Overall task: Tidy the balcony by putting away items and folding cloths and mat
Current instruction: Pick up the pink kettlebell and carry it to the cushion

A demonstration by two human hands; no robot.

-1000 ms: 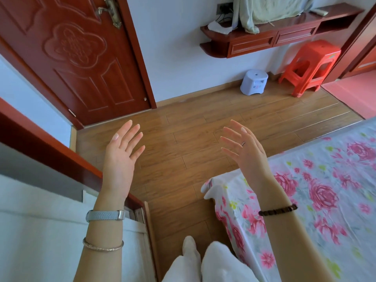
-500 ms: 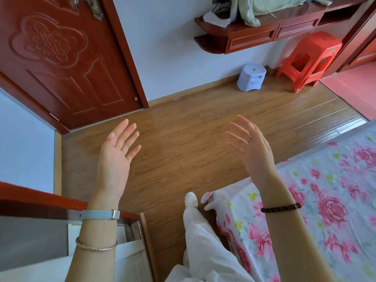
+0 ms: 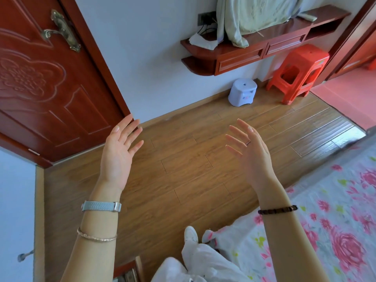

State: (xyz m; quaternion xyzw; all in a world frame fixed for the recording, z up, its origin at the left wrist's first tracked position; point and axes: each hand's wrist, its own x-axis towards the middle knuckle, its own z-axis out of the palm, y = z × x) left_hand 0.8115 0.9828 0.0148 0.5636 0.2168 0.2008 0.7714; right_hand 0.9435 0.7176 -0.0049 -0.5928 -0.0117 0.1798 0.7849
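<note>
**Both hands raised and empty over the floor**

The wooden floor (image 3: pixel 193 176) is bounded at the left by a red-brown door (image 3: pixel 50 88) and at the near right by a rose-printed bed sheet (image 3: pixel 335 220). A pale green cloth (image 3: pixel 254 15) is draped over the far wall shelf (image 3: pixel 240 58), beside a red plastic stool (image 3: pixel 299 72). The left hand (image 3: pixel 119 157) and right hand (image 3: pixel 252 157) are held apart, fingers spread, grasping nothing.

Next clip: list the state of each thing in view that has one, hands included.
left hand, open, holds nothing
right hand, open, holds nothing
green cloth, unfolded, hanging down onto the wall shelf
drawers, both shut
red stools, stacked, upright
pale blue stool, upright
floral sheet, spread out flat
</note>
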